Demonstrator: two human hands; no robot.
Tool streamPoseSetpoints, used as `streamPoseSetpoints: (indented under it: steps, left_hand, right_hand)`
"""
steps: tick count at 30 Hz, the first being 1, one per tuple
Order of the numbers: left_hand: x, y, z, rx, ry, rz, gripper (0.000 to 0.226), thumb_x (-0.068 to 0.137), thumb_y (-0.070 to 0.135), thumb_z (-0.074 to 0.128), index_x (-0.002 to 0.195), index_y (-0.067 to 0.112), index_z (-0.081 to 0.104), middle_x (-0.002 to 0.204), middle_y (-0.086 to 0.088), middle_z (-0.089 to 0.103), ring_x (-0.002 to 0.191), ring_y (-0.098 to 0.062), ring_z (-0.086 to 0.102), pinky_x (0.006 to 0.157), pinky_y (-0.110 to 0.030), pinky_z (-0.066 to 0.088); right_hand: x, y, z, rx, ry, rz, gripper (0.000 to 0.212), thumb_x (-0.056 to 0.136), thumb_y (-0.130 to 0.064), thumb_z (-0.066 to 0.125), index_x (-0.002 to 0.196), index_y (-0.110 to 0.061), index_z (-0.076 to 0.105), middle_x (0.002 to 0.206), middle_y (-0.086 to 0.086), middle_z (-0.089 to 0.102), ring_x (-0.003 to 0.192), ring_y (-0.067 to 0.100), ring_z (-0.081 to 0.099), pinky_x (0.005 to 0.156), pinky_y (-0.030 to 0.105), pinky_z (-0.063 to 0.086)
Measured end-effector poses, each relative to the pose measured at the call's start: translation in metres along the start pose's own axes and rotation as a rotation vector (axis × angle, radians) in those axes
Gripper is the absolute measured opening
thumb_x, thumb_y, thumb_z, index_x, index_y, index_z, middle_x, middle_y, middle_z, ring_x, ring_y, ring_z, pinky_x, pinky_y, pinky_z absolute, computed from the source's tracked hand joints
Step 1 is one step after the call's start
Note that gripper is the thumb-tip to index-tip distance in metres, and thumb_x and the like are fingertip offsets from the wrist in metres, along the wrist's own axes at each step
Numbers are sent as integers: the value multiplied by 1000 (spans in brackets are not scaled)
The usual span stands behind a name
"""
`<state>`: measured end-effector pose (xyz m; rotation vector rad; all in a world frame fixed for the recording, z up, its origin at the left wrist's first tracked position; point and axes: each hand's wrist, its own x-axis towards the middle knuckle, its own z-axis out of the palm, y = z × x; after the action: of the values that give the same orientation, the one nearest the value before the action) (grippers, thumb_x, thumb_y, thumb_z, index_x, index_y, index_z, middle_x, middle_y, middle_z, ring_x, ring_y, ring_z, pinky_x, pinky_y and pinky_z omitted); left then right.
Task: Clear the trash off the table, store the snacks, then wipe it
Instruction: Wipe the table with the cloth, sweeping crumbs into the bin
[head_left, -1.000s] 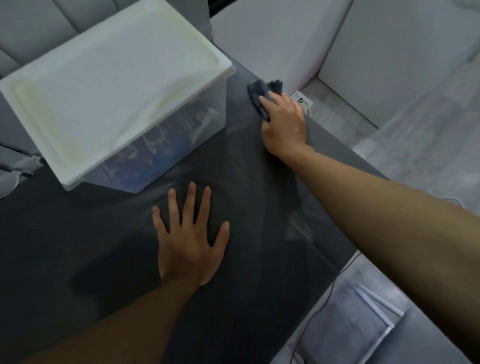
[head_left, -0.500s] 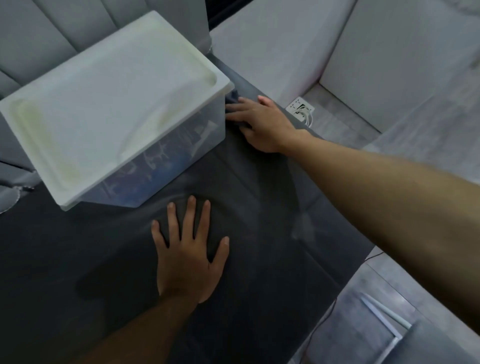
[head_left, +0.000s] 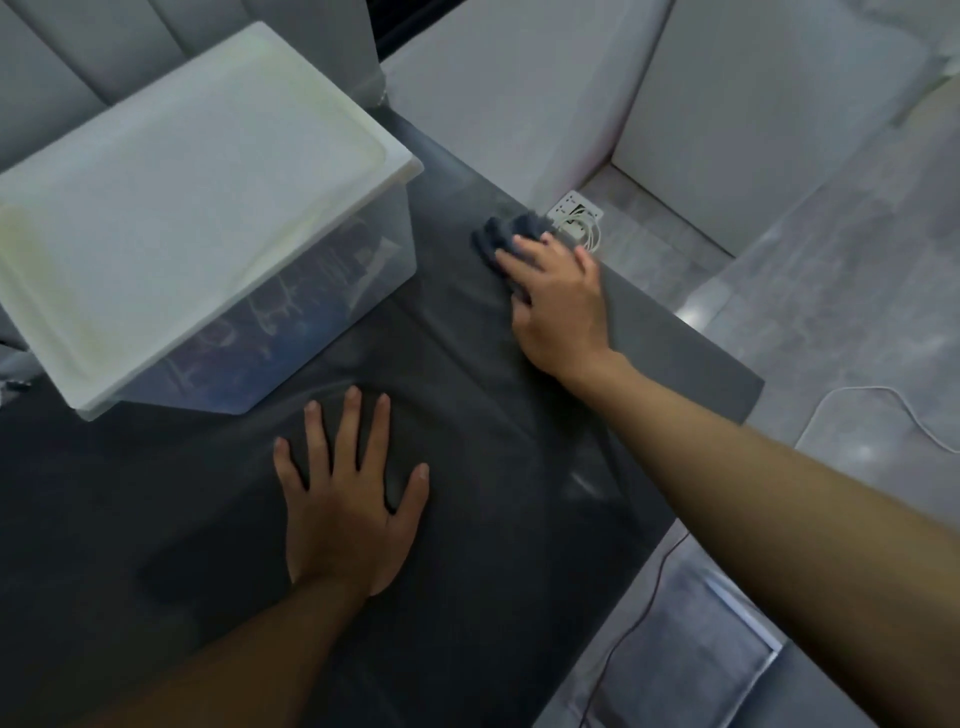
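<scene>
The right hand (head_left: 558, 306) lies palm down on a dark blue cloth (head_left: 500, 235), its fingers stretched out over it and pressing it onto the dark counter (head_left: 493, 545), not wrapped around it. The cloth bunches up just past the fingertips, close to the counter's far edge. The left hand (head_left: 345, 499) rests flat on the counter, nearer the person than the right hand and well apart from it. Its fingers are spread and straight and it holds nothing.

A storage box (head_left: 358, 291) with clear walls and a white lid (head_left: 182, 208) stands on the counter just beyond the left hand's fingertips and to the left of the right hand, touching neither. Blurred blue packets (head_left: 270, 338) show through its near wall; what they are cannot be told. Beyond the right hand, down on the floor, lies a white power strip (head_left: 574, 208) with cords beside it. A white cable (head_left: 883, 402) runs over the floor to the right of the right forearm.
</scene>
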<state>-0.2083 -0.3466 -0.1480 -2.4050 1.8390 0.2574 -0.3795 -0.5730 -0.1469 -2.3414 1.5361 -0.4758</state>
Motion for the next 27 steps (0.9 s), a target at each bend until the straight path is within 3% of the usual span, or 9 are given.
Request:
streamPoseSetpoints:
  steps: [4,6,9,11,14,17,19,24,27]
  left_hand:
    - [-1,1,-1,-5,-3,-11,76,94,65,20,158,26,9,167,0,5,152,-34,0,117,-64,8]
    - [-1,1,0,-4,-5,-19,76,94,66,17,158,28,7,167,1,3,152,-33,-2,118,-63,7]
    - [0,0,1,-1,-8,-28,76,94,68,11,158,30,0,167,3,-2,152,-31,-7,119,-62,5]
    - [0,0,3,12,-5,-34,76,93,69,8,158,30,-4,166,3,-5,152,-31,-9,119,-62,5]
    - [0,0,3,11,-2,-30,76,93,69,7,157,30,-5,166,2,-5,152,-31,-9,119,-62,5]
    - [0,0,4,5,4,-27,76,93,70,7,158,30,-3,166,2,-3,152,-31,-9,119,-62,4]
    - [1,0,5,1,8,-29,76,93,70,7,158,31,-3,166,2,-3,152,-31,-10,119,-62,3]
    - [0,0,5,-15,26,-31,77,93,70,8,158,30,-1,167,3,-4,152,-30,-10,119,-61,2]
    - [0,1,4,-11,34,-31,77,92,70,7,158,30,-1,167,3,-3,152,-30,-9,119,-61,2]
  right_hand:
    - [-31,12,-8,0,-104,-307,44,90,-18,54,132,-28,64,144,-3,54,141,22,41,118,47,22]
    - [-28,27,-14,-46,-77,-194,44,91,-19,55,133,-32,62,146,-7,52,143,18,38,119,48,15]
    - [-33,30,-16,-61,26,141,47,91,-20,54,136,-34,57,151,-7,46,146,18,31,121,48,6]
    - [-48,20,-13,-34,60,186,48,91,-18,54,137,-32,58,150,-4,47,145,24,31,120,51,9]
    - [-77,15,-15,6,-5,-59,46,88,-17,57,133,-28,63,145,-2,54,141,29,39,117,53,20]
    - [-85,38,-30,-56,-103,-224,46,89,-18,58,132,-32,63,146,-5,53,142,22,39,118,54,14]
    - [-82,53,-37,-110,-88,-147,47,90,-19,58,133,-36,60,148,-8,50,144,18,36,118,53,10]
    - [-94,49,-35,-39,128,353,44,94,-21,53,135,-35,58,151,-5,46,146,19,29,119,51,8]
    - [-121,34,-28,-34,112,248,46,92,-19,54,136,-32,59,150,-3,48,145,23,32,117,48,16]
